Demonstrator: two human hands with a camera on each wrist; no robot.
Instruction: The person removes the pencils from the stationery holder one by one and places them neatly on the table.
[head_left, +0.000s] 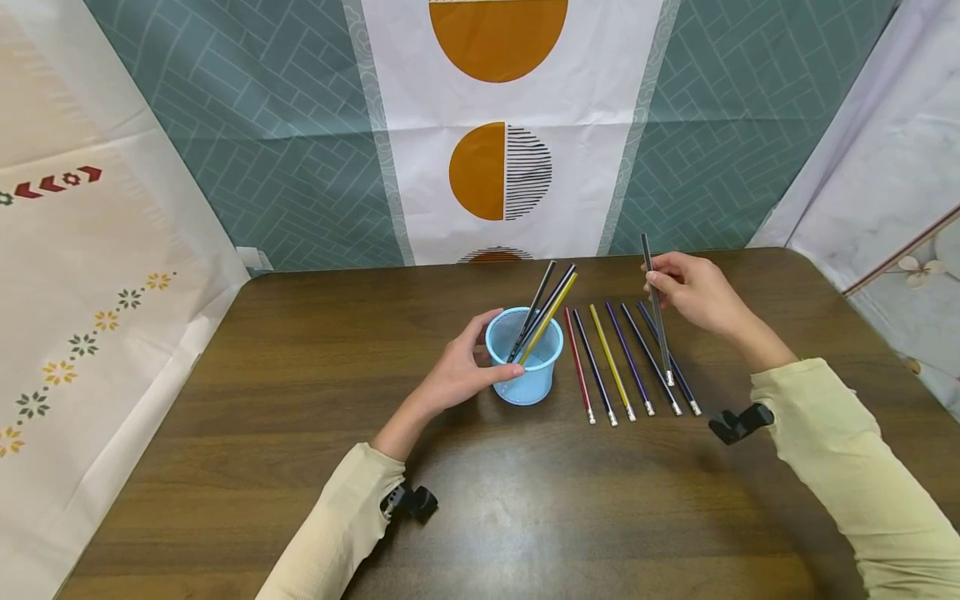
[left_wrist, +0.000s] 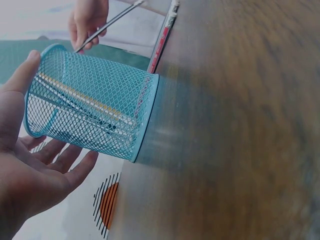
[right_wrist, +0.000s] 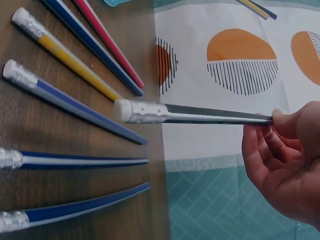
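My left hand (head_left: 459, 372) holds a light blue mesh pencil cup (head_left: 527, 388) by its side, thumb at the near rim and fingers around the far side. Inside the cup lean several pencils (head_left: 558, 300), dark ones and a yellow one. Over the right end of a row of pencils, my right hand (head_left: 697, 292) pinches a black pencil (right_wrist: 215, 114) near its upper end, with the white eraser pointing down. The row on the table includes a red pencil (head_left: 578, 367), a yellow pencil (head_left: 612, 362), a purple pencil (head_left: 629, 358) and dark blue ones, their eraser ends toward me.
Everything stands on a brown wooden table (head_left: 525, 500). Behind its far edge hangs a green and white patterned cloth (head_left: 300, 167), with pale cloths at the left and right sides. A black wrist mount (head_left: 741, 423) sits on each sleeve.
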